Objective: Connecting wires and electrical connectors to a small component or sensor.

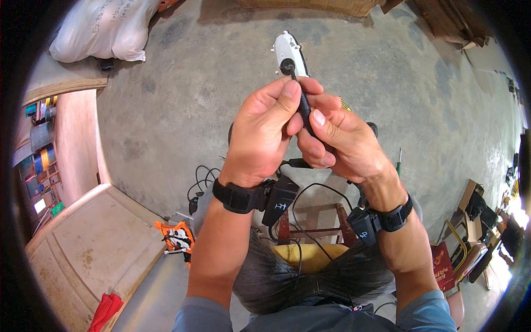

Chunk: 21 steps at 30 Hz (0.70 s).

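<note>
A slim black cord with a ribbed or wrapped surface runs between my two hands. Thumb and fingers of my left hand pinch its upper part. Lower down, my right hand grips the same cord, thumb pressed over it. At the cord's far end, a dark round end piece lies over a white oblong plastic part with small tabs and a dark edge. I cannot tell whether the two are joined. A bit of yellow-and-black striped material shows behind my right fingers.
Black devices with cables are strapped to my left wrist and right wrist. Below me is a wooden stool. An orange-and-white object lies at left, a green-handled screwdriver at right. White sacks and cardboard lie beyond.
</note>
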Available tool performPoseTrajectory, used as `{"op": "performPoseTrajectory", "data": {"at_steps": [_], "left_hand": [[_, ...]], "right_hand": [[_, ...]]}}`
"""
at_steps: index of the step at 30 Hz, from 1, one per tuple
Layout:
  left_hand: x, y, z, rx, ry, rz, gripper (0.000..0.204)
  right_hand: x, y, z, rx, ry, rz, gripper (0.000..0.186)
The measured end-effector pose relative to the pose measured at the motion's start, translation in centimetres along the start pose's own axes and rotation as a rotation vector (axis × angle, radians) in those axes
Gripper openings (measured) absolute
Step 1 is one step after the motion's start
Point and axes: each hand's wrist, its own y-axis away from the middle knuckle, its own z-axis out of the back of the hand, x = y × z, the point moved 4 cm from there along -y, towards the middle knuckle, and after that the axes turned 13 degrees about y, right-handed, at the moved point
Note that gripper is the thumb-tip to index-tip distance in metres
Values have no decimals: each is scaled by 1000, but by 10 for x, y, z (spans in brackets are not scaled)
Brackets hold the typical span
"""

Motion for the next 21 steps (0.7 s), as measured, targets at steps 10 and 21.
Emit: {"op": "performPoseTrajectory", "data": {"at_steps": [10,21], "left_hand": [[-5,2,-13,-188,12,-155,26],[1,-2,-3,-291,-127,-206,28]], "right_hand": [[-8,-6,0,-169,280,52,30],[5,-5,-16,-632,1334,269,20]]}}
